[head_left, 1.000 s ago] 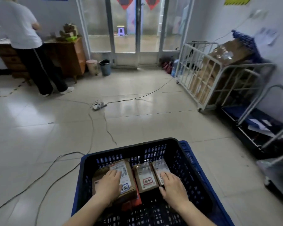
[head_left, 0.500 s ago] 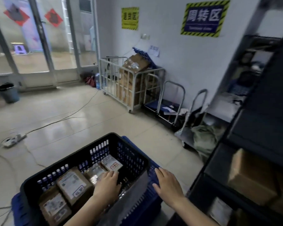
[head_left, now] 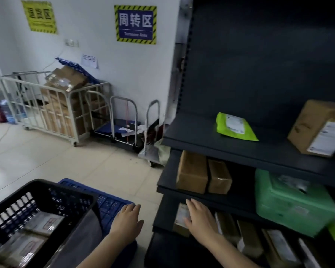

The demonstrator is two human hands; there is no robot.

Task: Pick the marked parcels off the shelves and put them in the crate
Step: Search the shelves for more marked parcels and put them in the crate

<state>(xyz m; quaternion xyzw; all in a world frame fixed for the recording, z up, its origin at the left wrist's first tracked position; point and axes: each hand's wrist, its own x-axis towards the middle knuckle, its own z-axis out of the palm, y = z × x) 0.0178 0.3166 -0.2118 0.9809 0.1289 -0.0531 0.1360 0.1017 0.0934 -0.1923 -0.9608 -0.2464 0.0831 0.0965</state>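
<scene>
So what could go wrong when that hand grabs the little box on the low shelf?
1. The right hand reaches over the small parcel and half hides its blurry label, so it might be an unmarked one.
2. That parcel sits at the very end of the shelf; a clumsy pull could drop it on the floor.
3. The upright parcels beside it might tip over if bumped.

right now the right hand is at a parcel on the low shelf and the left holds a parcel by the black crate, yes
No: the head view shows the left hand empty, fingers straight, by the black crate. The right hand is at the parcel.
</scene>
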